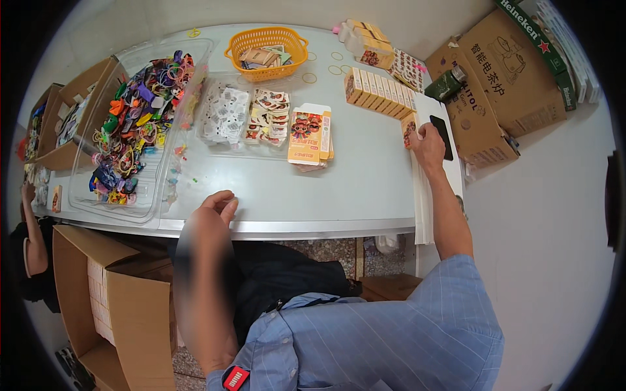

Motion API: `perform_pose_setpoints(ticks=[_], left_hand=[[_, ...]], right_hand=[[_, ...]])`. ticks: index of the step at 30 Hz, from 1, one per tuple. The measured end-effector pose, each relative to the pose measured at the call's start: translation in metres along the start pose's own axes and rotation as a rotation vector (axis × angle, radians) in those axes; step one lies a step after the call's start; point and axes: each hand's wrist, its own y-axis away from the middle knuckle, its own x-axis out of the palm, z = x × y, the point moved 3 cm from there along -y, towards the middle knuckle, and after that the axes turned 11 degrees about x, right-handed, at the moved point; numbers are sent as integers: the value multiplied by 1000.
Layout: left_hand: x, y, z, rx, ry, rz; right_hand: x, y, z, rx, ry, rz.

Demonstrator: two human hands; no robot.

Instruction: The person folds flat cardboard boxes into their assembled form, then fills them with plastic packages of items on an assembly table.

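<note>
At the right end of the table, my right hand (427,146) closes its thumb and fingers on a small orange carton (409,130). That carton stands at the near end of a row of similar cartons (376,91). My left hand (220,204) hovers by the table's front edge, fingers loosely bent, thumb apart and nothing held. Flattened orange cartons (308,138) lie stacked at mid-table. To their left sit a clear tray of small white packets (225,112) and a tray of printed pieces (269,114).
A big clear bin (149,212) holds colourful trinkets. An orange basket (295,53) contains paper pieces. Beside my right hand lies a black phone (441,135), with cardboard boxes (515,72) behind. Another person's arm (36,244) appears far left; an opened carton (140,326) stands below.
</note>
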Motion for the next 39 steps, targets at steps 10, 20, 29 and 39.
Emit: perform_pose_setpoints(ticks=[10,20,29,39], left_hand=[[2,5,3,24,-5,19],[10,57,0,70,-26,-46],[51,20,-51,-22,-30,-139],[132,-65,-6,-94,-108,-15]], right_hand=[[-25,47,19,-61,-55,-257],[11,184,60,45,-627,186],[24,115,110,224,-828,211],[73,84,182,173,-568,399]])
